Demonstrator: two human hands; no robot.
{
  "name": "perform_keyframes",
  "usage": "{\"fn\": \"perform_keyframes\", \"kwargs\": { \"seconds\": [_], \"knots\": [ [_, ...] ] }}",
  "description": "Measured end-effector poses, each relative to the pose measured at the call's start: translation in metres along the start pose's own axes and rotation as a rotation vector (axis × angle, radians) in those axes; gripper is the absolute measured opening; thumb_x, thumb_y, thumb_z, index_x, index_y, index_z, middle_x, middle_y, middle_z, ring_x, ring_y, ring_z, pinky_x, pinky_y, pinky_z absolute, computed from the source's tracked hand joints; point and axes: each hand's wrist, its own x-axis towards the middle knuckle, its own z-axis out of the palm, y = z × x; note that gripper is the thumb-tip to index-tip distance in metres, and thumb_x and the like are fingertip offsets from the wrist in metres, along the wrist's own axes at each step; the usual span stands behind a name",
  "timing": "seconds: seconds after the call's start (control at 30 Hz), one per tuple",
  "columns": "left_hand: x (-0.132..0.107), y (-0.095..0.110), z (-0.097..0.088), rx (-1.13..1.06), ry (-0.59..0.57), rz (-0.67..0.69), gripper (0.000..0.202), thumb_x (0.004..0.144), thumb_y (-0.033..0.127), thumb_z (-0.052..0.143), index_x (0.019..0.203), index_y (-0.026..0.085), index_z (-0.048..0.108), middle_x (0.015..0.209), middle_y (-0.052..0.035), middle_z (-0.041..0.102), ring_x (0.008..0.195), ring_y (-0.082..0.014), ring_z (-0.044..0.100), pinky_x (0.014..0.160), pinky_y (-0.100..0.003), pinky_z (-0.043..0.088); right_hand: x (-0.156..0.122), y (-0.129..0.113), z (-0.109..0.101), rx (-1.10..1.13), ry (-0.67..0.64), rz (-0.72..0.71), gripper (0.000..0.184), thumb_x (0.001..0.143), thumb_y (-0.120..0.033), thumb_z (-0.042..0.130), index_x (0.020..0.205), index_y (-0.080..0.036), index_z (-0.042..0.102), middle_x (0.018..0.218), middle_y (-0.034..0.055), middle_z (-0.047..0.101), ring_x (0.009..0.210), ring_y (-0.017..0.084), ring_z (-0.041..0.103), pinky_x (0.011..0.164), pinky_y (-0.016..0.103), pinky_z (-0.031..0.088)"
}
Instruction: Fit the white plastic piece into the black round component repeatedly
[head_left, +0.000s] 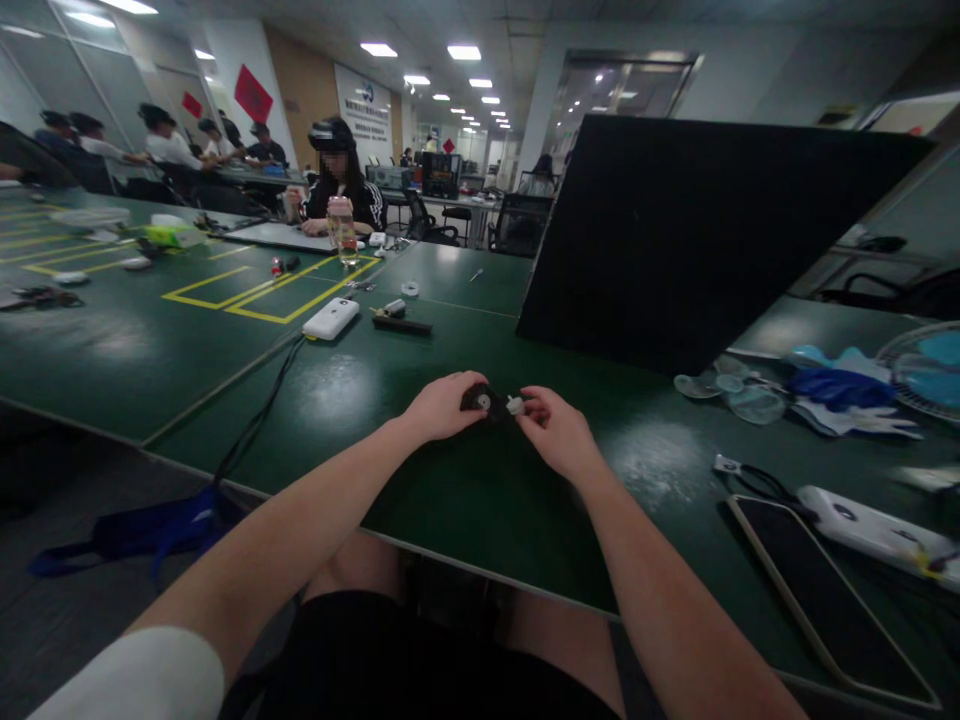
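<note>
Both of my hands are over the green table point(465, 520), close together in front of me. Between the fingers of my left hand point(448, 405) is a small black part with a pale round disc point(482, 402) on it. My right hand point(553, 428) pinches a small white plastic piece point(515, 405), a short way right of the black part. Whether the two pieces touch is too small to tell. Beyond my hands lie a black bar point(403, 326) and a small silver-and-white part point(393, 308).
A large black panel point(675, 240) stands tilted at the right. A white power bank point(331, 319) with a cable lies at the left. On the right are a phone point(825, 600), another white power bank point(874, 525), gloves point(847, 390) and a fan point(934, 365). Across sits a person with a bottle point(343, 232) nearby.
</note>
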Motion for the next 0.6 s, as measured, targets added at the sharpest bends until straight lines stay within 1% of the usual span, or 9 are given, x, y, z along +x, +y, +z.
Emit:
{"fn": "perform_keyframes", "kwargs": {
  "seconds": [0.07,0.17,0.27,0.4,0.5,0.6],
  "knots": [
    [0.0,0.001,0.0,-0.003,0.0,0.011,0.045,0.08,0.032,0.072,0.123,0.026,0.059,0.119,-0.0058,0.068,0.107,-0.0259,0.065,0.097,-0.042,0.053,-0.001,-0.001,-0.001,0.039,0.048,-0.029,0.035,0.09,-0.03,0.062,0.125,-0.026,0.063,0.114,0.006,0.07,0.095,0.022,0.066,0.078,0.036,0.054],
    [-0.002,0.003,-0.002,-0.004,-0.002,0.04,0.042,0.08,0.034,0.072,0.12,0.026,0.06,0.117,-0.0053,0.068,0.105,-0.0258,0.066,0.094,-0.042,0.053,-0.002,-0.005,-0.001,0.031,0.043,-0.097,0.027,0.091,-0.026,0.06,0.117,-0.025,0.067,0.116,0.0059,0.068,0.096,0.021,0.066,0.079,0.036,0.055],
    [-0.002,0.006,-0.003,0.0,0.0,0.048,0.04,0.08,0.035,0.072,0.117,0.026,0.06,0.115,-0.0048,0.069,0.104,-0.0259,0.066,0.091,-0.042,0.053,-0.003,-0.007,0.0,-0.005,0.034,-0.148,0.025,0.09,-0.023,0.061,0.113,-0.025,0.069,0.113,0.005,0.068,0.089,0.019,0.066,0.076,0.035,0.055],
    [-0.003,0.009,-0.004,0.004,-0.016,0.051,0.039,0.08,0.038,0.071,0.115,0.025,0.06,0.113,-0.0048,0.069,0.102,-0.0262,0.066,0.088,-0.041,0.053,-0.005,-0.013,-0.002,-0.054,0.024,-0.167,0.021,0.09,-0.024,0.062,0.109,-0.024,0.071,0.108,0.0045,0.069,0.081,0.018,0.065,0.069,0.033,0.054],
    [-0.003,0.009,-0.004,0.008,-0.03,0.052,0.039,0.079,0.04,0.071,0.114,0.025,0.06,0.111,-0.005,0.07,0.1,-0.0262,0.066,0.087,-0.041,0.053,-0.007,-0.018,-0.006,-0.095,0.043,-0.191,0.02,0.093,-0.027,0.06,0.109,-0.023,0.07,0.106,0.0053,0.07,0.083,0.019,0.065,0.071,0.035,0.054],
    [-0.002,0.007,-0.004,0.003,-0.042,0.038,0.041,0.079,0.041,0.072,0.115,0.025,0.061,0.111,-0.0053,0.07,0.099,-0.0262,0.067,0.087,-0.041,0.053,-0.008,-0.021,-0.008,-0.15,0.048,-0.232,0.019,0.094,-0.027,0.059,0.109,-0.023,0.071,0.106,0.0064,0.071,0.088,0.021,0.066,0.075,0.036,0.053]
  ]
}}
